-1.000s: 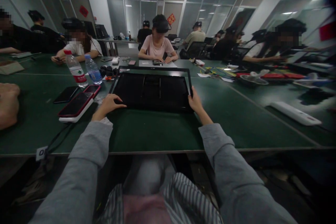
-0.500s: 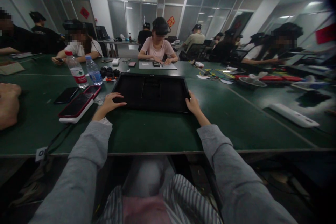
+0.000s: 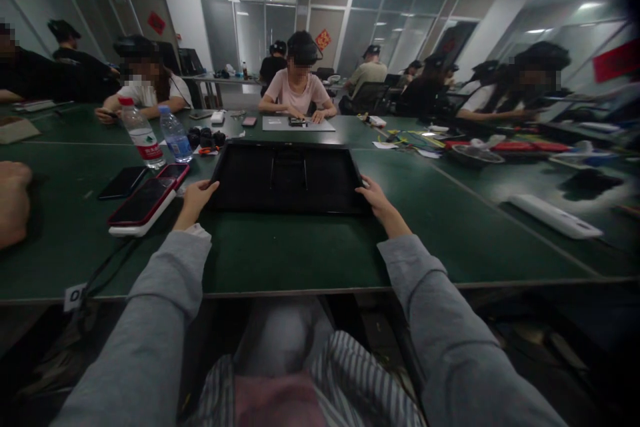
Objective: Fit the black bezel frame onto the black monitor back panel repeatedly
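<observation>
A black rectangular panel (image 3: 240,180) with a raised rim lies flat on the green table before me. Thin light lines show near its middle, and I cannot tell whether they are parts or reflections. My left hand (image 3: 197,199) grips its left edge, the fingers closed at the rim. On the opposite side my right hand (image 3: 375,197) holds the right edge, with the thumb on the rim and the other fingers partly hidden. Left of the panel lie a red-cased phone (image 3: 143,201) on a white block and a dark phone (image 3: 123,183).
A red-capped bottle (image 3: 145,137) and a blue-capped bottle (image 3: 175,137) stand behind the phones. Black round items (image 3: 206,138) sit by the panel's far left corner. A white power strip (image 3: 554,216) lies to the right. Another person's hand (image 3: 14,203) rests at far left.
My left hand has gone from spread fingers over the near left corner to a closed grip on the left edge. My right hand stays at the right edge, its fingers slightly shifted.
</observation>
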A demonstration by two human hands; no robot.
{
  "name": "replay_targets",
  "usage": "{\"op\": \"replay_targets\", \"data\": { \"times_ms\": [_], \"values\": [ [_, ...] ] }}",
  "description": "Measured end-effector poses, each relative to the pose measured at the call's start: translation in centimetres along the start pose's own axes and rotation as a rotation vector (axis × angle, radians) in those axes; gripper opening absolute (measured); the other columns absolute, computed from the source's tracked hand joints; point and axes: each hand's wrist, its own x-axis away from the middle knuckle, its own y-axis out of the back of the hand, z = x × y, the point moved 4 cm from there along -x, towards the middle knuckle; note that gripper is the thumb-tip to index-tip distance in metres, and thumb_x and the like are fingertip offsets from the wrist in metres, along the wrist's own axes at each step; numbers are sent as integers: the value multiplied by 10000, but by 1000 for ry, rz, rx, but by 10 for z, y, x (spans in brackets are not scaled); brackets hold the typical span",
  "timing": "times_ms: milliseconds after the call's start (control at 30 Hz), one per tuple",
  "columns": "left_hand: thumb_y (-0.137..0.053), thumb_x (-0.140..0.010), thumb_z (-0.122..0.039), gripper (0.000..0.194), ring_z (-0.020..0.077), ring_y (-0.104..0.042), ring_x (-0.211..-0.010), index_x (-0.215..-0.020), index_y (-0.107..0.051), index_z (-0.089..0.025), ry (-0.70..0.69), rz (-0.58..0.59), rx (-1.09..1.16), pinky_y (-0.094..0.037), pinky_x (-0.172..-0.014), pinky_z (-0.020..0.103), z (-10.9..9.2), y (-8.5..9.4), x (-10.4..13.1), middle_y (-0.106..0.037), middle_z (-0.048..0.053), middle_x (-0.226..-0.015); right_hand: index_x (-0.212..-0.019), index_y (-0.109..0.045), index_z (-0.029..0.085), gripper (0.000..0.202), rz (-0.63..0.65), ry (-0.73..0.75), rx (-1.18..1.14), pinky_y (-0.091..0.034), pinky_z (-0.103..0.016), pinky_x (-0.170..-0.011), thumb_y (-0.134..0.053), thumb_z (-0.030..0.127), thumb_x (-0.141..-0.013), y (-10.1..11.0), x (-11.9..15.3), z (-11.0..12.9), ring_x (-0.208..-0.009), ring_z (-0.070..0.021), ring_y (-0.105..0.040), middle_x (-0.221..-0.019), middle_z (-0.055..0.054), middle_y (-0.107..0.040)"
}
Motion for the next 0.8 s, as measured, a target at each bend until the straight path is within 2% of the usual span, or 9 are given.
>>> {"op": "replay_targets", "data": {
  "times_ms": [133,200,367,467,633,800],
  "values": [
    [-694,-848,-633,482,322,-740,-1028,-943,-824,-179,-104,44,-164,-528,-936,387,-17,1,12,-807,122,-951,-1516,-558,236,874,-22,-73,49,-654,-531,-903,-686,176,-653,14,-4,-3,-890,-294,-778,-1029,-71,-804],
    [-631,-888,-654,500,338,-729,-1039,-912,-825,-194,-123,35,-282,-511,-917,396,-26,2,20,-804,122,-933,-1513,-560,236,829,-30,-70,91,-647,-547,-914,-695,213,-695,18,-5,-5,-916,-306,-775,-1043,-80,-800],
    [-550,-931,-694,562,401,-709,-1059,-937,-845,-215,-172,-5,-519,-488,-904,458,-41,5,31,-800,204,-1022,-1373,-662,269,624,-64,188,220,-563,-546,-1102,-681,253,-749,22,-10,-1,-1187,-311,-707,-1240,-80,-761],
    [-541,-933,-696,570,439,-701,-1074,-966,-853,-220,-186,7,-558,-490,-915,501,-42,5,32,-794,225,-1045,-1326,-685,246,592,-79,220,277,-515,-575,-1154,-684,244,-734,24,-14,-3,-1227,-330,-686,-1240,-96,-755],
    [-641,-900,-627,472,408,-696,-1105,-968,-846,-208,-152,-34,-442,-493,-969,485,-42,4,31,-798,192,-1002,-1333,-670,210,612,-76,217,254,-503,-601,-1156,-728,289,-730,19,-16,-5,-1238,-333,-687,-1246,-121,-751],
    [-774,-802,-543,368,316,-718,-990,-905,-802,-191,-20,42,-92,-547,-881,368,-41,0,29,-768,65,-810,-1396,-650,238,691,-40,80,103,-601,-562,-1034,-803,407,-744,16,-9,-4,-1100,-311,-750,-1136,-90,-790]
  ]
}}
